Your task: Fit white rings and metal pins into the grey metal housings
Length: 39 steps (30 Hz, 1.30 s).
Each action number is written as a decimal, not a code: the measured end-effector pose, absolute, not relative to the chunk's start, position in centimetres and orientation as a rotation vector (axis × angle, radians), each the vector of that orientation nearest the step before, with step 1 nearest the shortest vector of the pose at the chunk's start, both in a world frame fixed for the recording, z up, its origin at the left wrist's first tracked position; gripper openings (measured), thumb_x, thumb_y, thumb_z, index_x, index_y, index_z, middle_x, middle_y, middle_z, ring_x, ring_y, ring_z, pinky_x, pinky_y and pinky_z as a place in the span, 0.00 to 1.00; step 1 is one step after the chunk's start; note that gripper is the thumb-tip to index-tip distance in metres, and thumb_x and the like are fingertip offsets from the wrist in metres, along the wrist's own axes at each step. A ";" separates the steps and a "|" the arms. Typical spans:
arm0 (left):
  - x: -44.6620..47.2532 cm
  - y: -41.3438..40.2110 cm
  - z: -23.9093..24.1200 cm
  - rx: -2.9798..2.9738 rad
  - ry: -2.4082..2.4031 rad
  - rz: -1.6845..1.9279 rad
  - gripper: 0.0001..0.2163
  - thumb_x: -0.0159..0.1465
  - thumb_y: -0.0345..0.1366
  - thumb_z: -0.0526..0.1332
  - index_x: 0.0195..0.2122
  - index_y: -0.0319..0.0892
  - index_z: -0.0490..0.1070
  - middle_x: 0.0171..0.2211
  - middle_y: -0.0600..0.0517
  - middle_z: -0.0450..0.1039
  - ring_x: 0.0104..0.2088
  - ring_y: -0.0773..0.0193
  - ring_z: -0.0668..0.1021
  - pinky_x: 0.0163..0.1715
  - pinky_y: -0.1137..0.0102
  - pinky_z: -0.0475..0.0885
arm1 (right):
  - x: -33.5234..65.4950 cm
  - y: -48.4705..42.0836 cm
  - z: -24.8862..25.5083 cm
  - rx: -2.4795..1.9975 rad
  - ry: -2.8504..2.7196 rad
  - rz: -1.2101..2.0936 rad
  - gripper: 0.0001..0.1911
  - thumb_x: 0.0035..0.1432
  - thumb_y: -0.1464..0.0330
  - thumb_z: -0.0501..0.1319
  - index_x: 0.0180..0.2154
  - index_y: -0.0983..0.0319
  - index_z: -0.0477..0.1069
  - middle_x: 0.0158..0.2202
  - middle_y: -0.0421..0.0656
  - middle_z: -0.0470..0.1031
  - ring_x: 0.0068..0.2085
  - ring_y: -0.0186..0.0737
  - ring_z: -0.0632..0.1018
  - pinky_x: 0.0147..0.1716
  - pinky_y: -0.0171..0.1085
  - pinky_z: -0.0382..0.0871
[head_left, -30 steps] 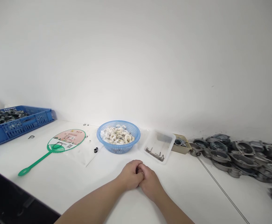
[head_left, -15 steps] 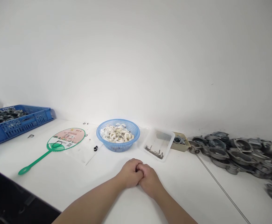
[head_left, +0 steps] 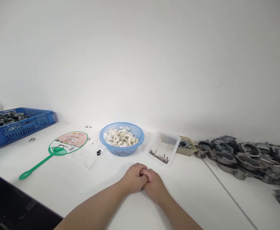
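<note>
The left hand (head_left: 133,178) and right hand (head_left: 155,186) lie clasped on the white counter (head_left: 82,191), fingers (head_left: 145,172) folded together, holding nothing; white rings (head_left: 120,137) lie heaped in the blue mesh basket (head_left: 140,131).

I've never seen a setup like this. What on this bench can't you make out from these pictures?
In the head view:
The left hand and right hand are clasped, hiding each other's fingers.
The blue plastic crate is cut off by the left edge.
The pile of grey metal castings is cut off by the right edge.
The printing on the green-handled fan is too small to read.
The top white rings hide what lies beneath them in the blue basket.
</note>
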<state>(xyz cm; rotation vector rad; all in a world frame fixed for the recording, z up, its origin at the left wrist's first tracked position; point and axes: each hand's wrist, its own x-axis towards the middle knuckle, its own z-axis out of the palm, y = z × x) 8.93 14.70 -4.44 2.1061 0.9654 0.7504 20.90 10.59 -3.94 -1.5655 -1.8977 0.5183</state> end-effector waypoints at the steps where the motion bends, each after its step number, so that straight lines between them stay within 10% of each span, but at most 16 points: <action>1: 8.9 14.7 -4.4 2.105 0.966 0.749 0.17 0.52 0.31 0.54 0.43 0.41 0.69 0.44 0.50 0.70 0.43 0.60 0.70 0.47 0.67 0.64 | 20.9 10.6 -3.9 -1.567 -1.901 0.511 0.14 0.39 0.78 0.50 0.27 0.61 0.70 0.31 0.41 0.75 0.35 0.39 0.72 0.34 0.33 0.61; 27: 9.0 14.9 -4.6 2.078 0.939 0.788 0.17 0.49 0.30 0.54 0.42 0.41 0.70 0.42 0.50 0.71 0.42 0.61 0.71 0.47 0.67 0.65 | 20.9 10.7 -4.0 -1.557 -1.930 0.473 0.14 0.36 0.78 0.50 0.25 0.61 0.69 0.30 0.41 0.74 0.34 0.39 0.72 0.33 0.33 0.61; 39: 8.5 14.6 -4.2 1.899 0.868 0.764 0.18 0.54 0.39 0.57 0.45 0.40 0.68 0.37 0.50 0.71 0.38 0.61 0.71 0.41 0.67 0.68 | 21.0 10.9 -4.2 -1.518 -1.751 0.650 0.10 0.51 0.66 0.51 0.25 0.61 0.68 0.28 0.41 0.74 0.32 0.39 0.73 0.30 0.33 0.63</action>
